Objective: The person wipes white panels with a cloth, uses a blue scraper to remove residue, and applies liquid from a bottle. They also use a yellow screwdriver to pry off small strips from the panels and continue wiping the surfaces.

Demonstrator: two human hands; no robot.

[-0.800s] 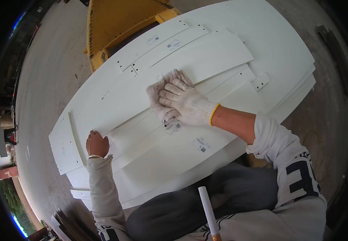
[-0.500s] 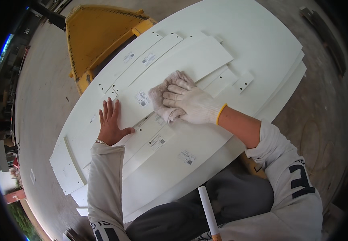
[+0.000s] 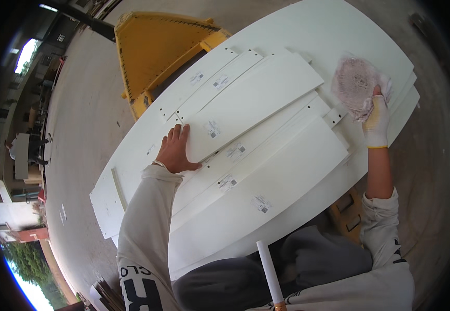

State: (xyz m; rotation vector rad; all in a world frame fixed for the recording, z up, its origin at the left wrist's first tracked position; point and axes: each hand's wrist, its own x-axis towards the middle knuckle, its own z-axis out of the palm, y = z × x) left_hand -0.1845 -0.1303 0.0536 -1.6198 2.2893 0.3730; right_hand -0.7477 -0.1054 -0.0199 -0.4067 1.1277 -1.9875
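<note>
Bare left hand (image 3: pixel 175 150) pins the wide white panel (image 3: pixel 256 98) flat, gloved right hand (image 3: pixel 376 116) clutches the rag (image 3: pixel 354 83) off its far end, so I'd keep that pressure steady.

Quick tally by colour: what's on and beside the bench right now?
White panels and strips on the big white board: about 8, overlaps hide some
Pinkish-white rag, in the gloved right hand: 1
Yellow metal frame: 1
Total: about 10
</note>
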